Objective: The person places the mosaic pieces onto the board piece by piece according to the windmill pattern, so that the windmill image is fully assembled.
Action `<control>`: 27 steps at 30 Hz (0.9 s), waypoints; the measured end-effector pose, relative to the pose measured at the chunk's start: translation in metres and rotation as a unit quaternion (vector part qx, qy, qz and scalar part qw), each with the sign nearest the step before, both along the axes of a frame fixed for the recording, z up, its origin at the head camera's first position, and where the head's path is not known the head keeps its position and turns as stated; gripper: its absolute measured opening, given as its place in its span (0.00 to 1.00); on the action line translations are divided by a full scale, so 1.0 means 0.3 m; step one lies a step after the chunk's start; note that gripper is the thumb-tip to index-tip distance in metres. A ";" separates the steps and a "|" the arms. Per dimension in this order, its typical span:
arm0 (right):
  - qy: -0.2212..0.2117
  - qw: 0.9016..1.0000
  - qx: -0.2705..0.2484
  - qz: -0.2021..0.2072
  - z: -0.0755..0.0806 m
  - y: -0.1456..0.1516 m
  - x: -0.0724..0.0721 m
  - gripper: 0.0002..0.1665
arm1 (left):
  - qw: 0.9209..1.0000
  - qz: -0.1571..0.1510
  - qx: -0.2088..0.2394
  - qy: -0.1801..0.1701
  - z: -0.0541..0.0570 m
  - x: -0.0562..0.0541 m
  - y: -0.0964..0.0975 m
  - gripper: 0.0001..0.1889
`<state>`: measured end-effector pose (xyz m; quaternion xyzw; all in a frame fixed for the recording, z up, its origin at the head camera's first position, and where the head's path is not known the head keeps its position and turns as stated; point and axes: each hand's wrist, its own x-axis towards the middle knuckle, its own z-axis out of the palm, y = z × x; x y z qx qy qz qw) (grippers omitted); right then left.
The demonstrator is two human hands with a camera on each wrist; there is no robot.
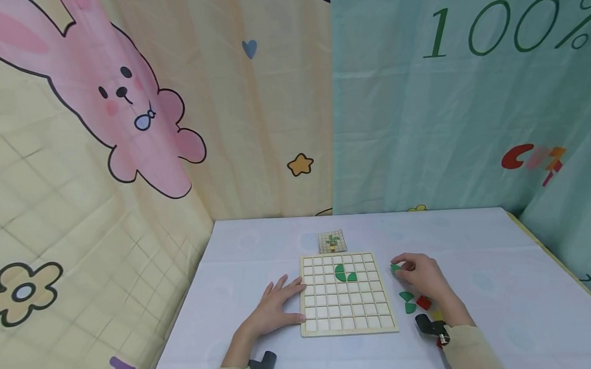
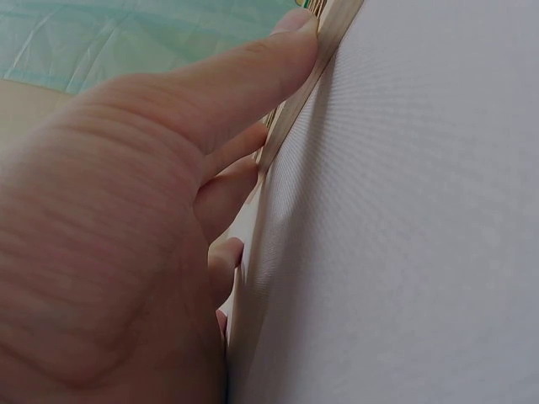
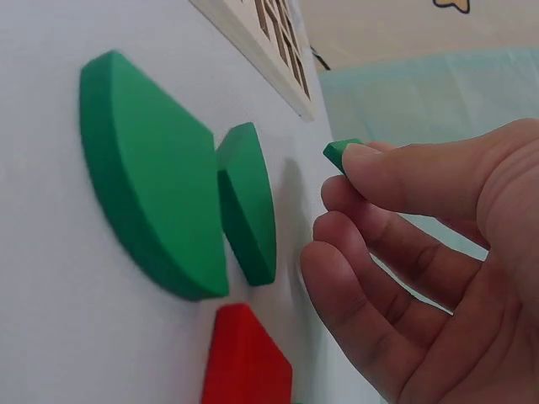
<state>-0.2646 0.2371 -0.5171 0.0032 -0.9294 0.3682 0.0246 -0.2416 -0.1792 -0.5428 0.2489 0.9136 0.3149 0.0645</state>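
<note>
My right hand (image 1: 423, 276) pinches a small green quarter-circle block (image 3: 338, 153) between thumb and index finger, just right of the grid board. My left hand (image 1: 273, 314) has its fingers spread along the left side of the pale wooden grid board (image 1: 328, 324), with thumb and fingertips at its edge. In the board's upper middle cells lie green quarter-circle pieces (image 1: 352, 277). Two loose green quarter-circle blocks (image 3: 160, 172) lie near my right hand, beside a red block (image 3: 244, 358).
A small pattern card (image 1: 331, 241) with a grid and a coloured figure lies just beyond the board. A yellow block (image 1: 437, 314) shows partly near my right wrist. The white table (image 1: 258, 247) meets hanging curtains at its far side.
</note>
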 end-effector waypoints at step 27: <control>-0.001 0.999 -0.039 0.009 0.012 -0.086 -0.030 0.12 | 1.000 0.000 0.002 -0.003 -0.004 -0.002 -0.001 0.43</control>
